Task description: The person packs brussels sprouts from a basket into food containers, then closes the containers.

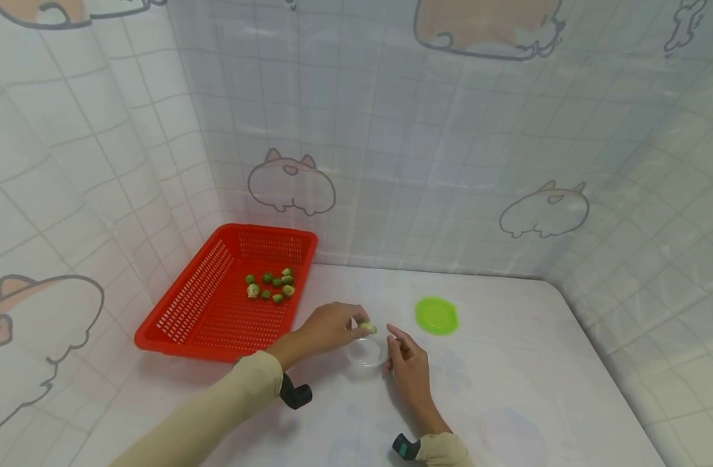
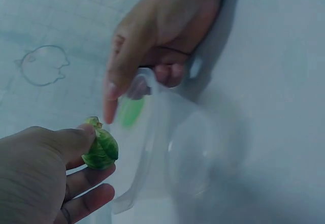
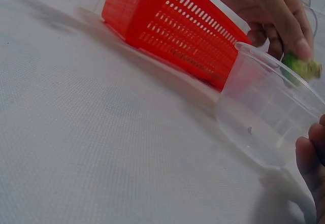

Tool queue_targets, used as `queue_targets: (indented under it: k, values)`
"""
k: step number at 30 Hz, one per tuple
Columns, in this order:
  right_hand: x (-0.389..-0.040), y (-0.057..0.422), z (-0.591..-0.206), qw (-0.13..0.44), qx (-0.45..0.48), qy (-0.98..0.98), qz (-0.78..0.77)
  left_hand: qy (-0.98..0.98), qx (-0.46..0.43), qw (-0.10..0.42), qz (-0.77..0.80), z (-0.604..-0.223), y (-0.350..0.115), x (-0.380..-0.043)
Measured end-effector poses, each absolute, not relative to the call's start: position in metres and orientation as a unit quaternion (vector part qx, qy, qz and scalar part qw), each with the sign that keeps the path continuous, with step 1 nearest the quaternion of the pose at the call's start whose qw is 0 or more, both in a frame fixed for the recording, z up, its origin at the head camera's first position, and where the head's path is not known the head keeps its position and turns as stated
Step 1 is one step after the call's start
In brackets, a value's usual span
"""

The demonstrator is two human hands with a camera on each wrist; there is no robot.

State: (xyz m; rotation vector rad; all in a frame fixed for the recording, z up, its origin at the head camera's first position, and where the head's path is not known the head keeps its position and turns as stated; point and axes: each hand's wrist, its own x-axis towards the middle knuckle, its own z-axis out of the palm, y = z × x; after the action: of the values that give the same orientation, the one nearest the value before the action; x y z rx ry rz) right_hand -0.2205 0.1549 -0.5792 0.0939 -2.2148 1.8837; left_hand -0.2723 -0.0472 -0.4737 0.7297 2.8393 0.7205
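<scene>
Pinched in the left hand (image 1: pixel 333 326), between thumb and fingers: one sprout (image 2: pixel 103 148), near the rim of the bowl (image 3: pixel 259 107), lower centre of the head view. Right hand (image 1: pixel 411 371): at the bowl's right side; whether gripping or merely steadying, cannot tell.

Status: no sprout visible in the bowl; one in the fingers; about nine more sprouts (image 1: pixel 253 291) loose in the basket (image 1: pixel 181 349), left of centre. Early stage, judging by that count.

Sprout: round, green, leafy, pale at the stem end. Bowl: clear plastic, smooth, tapering, lipped, mouth upward. Basket: red plastic, slotted walls, rectangular. Disc (image 1: pixel 436 316): bright green, flat, right of centre. Table (image 1: pixel 519 370): whitish cover, fine-grained. Sheeting (image 1: pixel 391 175), upper frame: creased, grid-printed, cartoon animals.
</scene>
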Motion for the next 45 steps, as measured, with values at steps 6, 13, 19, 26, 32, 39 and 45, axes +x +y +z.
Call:
queue_targets:
  k: [6,13,19,26,32,39,45]
  values:
    - [-0.222,0.153,-0.581,0.121,0.03,-0.759,0.639,0.949,0.254,0.035,0.184,-0.487,-0.038,-0.273]
    - [-0.215,0.149,-0.563,0.114,0.018,-0.77,0.627,0.953,0.277,0.028,0.115,-0.496,-0.028,-0.273]
    - [-0.205,0.149,-0.543,0.105,0.027,-0.767,0.633,0.953,0.293,0.023,0.071,-0.496,-0.019,-0.272]
    - [-0.204,0.15,-0.542,0.103,0.036,-0.764,0.636,0.947,0.32,-0.015,0.03,-0.501,-0.013,-0.273]
    - [-0.205,0.149,-0.543,0.098,0.036,-0.764,0.636,0.945,0.324,-0.023,0.023,-0.503,-0.012,-0.272]
    - [-0.205,0.149,-0.543,0.09,0.031,-0.761,0.642,0.947,0.321,-0.02,0.013,-0.503,-0.011,-0.271]
    - [-0.205,0.15,-0.542,0.087,0.025,-0.761,0.643,0.947,0.319,-0.016,0.015,-0.504,-0.01,-0.27]
